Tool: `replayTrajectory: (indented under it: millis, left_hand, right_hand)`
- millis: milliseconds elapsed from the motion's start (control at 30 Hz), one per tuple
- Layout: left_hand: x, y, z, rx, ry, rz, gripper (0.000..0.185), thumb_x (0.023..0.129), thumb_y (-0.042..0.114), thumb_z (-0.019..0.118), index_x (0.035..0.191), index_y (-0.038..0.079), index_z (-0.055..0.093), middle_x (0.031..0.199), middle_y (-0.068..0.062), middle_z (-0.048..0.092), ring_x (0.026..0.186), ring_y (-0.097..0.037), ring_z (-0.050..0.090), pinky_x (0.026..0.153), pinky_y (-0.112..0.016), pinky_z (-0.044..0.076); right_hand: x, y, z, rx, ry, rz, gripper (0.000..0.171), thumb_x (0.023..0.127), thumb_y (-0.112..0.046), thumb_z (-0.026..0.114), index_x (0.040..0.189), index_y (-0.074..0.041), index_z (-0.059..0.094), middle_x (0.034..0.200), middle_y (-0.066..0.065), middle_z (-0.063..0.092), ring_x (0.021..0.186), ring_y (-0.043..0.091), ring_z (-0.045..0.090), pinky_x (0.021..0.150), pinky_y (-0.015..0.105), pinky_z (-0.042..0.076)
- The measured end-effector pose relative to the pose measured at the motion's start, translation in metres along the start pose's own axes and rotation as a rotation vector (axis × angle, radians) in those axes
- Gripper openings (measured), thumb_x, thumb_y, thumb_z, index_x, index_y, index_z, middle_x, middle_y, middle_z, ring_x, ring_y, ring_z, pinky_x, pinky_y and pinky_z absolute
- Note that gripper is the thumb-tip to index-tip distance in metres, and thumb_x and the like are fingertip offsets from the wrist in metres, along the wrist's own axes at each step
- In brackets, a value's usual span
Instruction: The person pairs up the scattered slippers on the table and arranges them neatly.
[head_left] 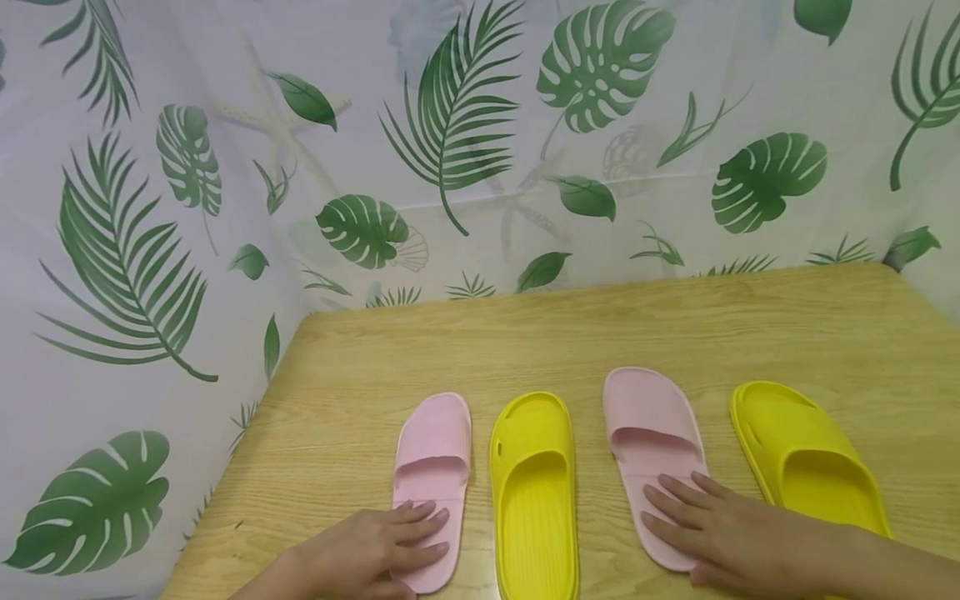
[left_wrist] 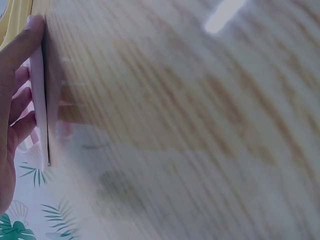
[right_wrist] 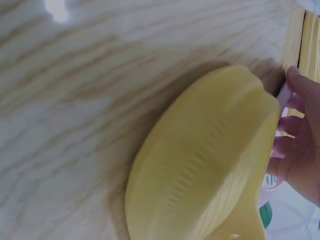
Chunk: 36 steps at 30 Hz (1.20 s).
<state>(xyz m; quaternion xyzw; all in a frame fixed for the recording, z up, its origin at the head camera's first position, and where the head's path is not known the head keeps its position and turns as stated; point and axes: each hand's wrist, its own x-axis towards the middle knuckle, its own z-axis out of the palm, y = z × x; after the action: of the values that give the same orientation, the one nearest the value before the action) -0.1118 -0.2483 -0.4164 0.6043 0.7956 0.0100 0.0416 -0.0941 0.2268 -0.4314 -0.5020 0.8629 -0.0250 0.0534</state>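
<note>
At the far left of the wooden surface (head_left: 360, 367), the person's left hand (head_left: 375, 546) lies flat on the heel end of the left pink slipper (head_left: 433, 467), fingers straight and spread, pressing rather than gripping; the left wrist view shows the thumb (left_wrist: 20, 47) against the slipper's thin pink edge. Just beside it to the right lies a yellow slipper (head_left: 534, 483), untouched. Next comes the right pink slipper (head_left: 651, 442), with the right hand (head_left: 720, 533) resting on its heel half, fingers extended and relaxed, not curled round it. Farthest right lies the second yellow slipper (head_left: 806, 467), near the right wrist; in the right wrist view it fills the frame (right_wrist: 200, 160).

The four slippers alternate pink and yellow in one row, toes pointing away from the person. With both palms on the pink ones, the step in hand looks like taking hold of the pink pair, perhaps to bring it together. A next move would call for sliding or lifting them past the yellow slipper between them without knocking it.

No brand, label or writing can be read on any slipper; the backdrop curtain (head_left: 225, 167) carries only green leaf prints.
</note>
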Motion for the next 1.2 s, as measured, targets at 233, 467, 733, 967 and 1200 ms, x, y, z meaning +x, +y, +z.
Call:
replayTrajectory:
  millis: [233,467,733,967,1200]
  left_hand:
    - [0.002,-0.001,0.002,0.021,0.006,0.009,0.052,0.096,0.047,0.047,0.135,0.013,0.054,0.143,-0.013,0.046,0.129,-0.028,0.047,0.100,-0.034,0.044]
    - [0.002,-0.003,0.006,0.047,0.033,0.015,0.053,0.095,0.048,0.048,0.134,0.013,0.055,0.142,-0.014,0.046,0.129,-0.028,0.047,0.100,-0.034,0.044]
    - [0.004,-0.005,0.012,0.073,0.058,0.026,0.053,0.095,0.050,0.048,0.133,0.013,0.056,0.141,-0.014,0.048,0.129,-0.028,0.047,0.100,-0.034,0.043]
    - [0.005,-0.005,0.013,0.077,0.064,0.017,0.053,0.095,0.050,0.048,0.132,0.013,0.057,0.140,-0.015,0.048,0.128,-0.028,0.048,0.100,-0.034,0.044]
    - [0.006,-0.005,0.013,0.102,0.055,-0.008,0.053,0.095,0.050,0.047,0.133,0.014,0.056,0.142,-0.014,0.047,0.129,-0.028,0.047,0.101,-0.034,0.043]
  right_hand:
    - [0.000,0.001,0.002,-0.038,0.052,-0.037,0.055,0.100,-0.045,0.039,0.145,-0.015,0.039,0.144,0.018,0.044,0.144,0.014,0.004,0.104,0.016,-0.024]
    - [0.001,0.001,0.004,-0.042,0.074,-0.040,0.054,0.100,-0.043,0.041,0.145,-0.014,0.039,0.143,0.020,0.043,0.140,0.008,-0.013,0.105,0.017,-0.024]
    - [0.001,0.003,0.007,-0.113,0.145,-0.089,0.052,0.099,-0.040,0.045,0.141,-0.011,0.043,0.139,0.020,0.048,0.138,0.007,-0.024,0.107,0.017,-0.021]
    - [0.001,0.004,0.009,-0.039,0.089,-0.032,0.053,0.100,-0.042,0.041,0.147,-0.018,0.036,0.147,0.014,0.040,0.139,0.002,-0.015,0.104,0.010,-0.014]
    - [0.002,0.007,0.011,-0.075,0.127,-0.045,0.053,0.099,-0.042,0.043,0.145,-0.017,0.038,0.145,0.015,0.043,0.143,0.006,-0.004,0.104,0.011,-0.015]
